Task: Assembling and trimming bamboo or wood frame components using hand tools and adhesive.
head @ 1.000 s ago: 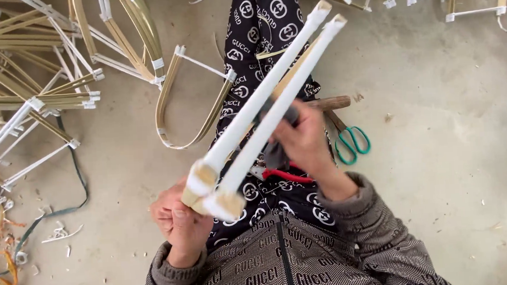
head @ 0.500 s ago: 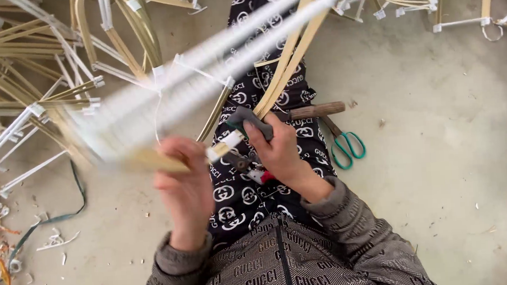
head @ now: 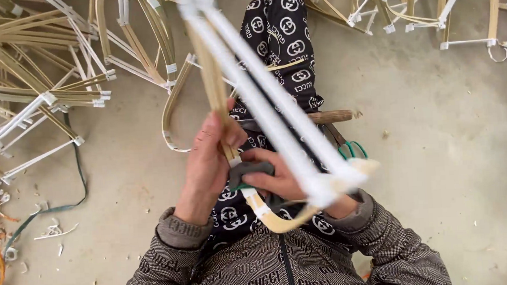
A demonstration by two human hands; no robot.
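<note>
Over the lap, left hand (head: 211,162) grips the bamboo frame (head: 263,113) (blurred), right hand (head: 278,179) clamps a half-hidden grey tool (head: 249,171).

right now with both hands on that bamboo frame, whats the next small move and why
Probably steady the frame first: it is blurred mid-swing. The left hand grips the bare bamboo strip, the right hand pinches near a small dark tool at the bend, and the white-wrapped rods cross over the lap.

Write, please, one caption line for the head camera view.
Left hand and right hand hold a white-wrapped bamboo frame over the lap, with similar frames on the floor.
</note>
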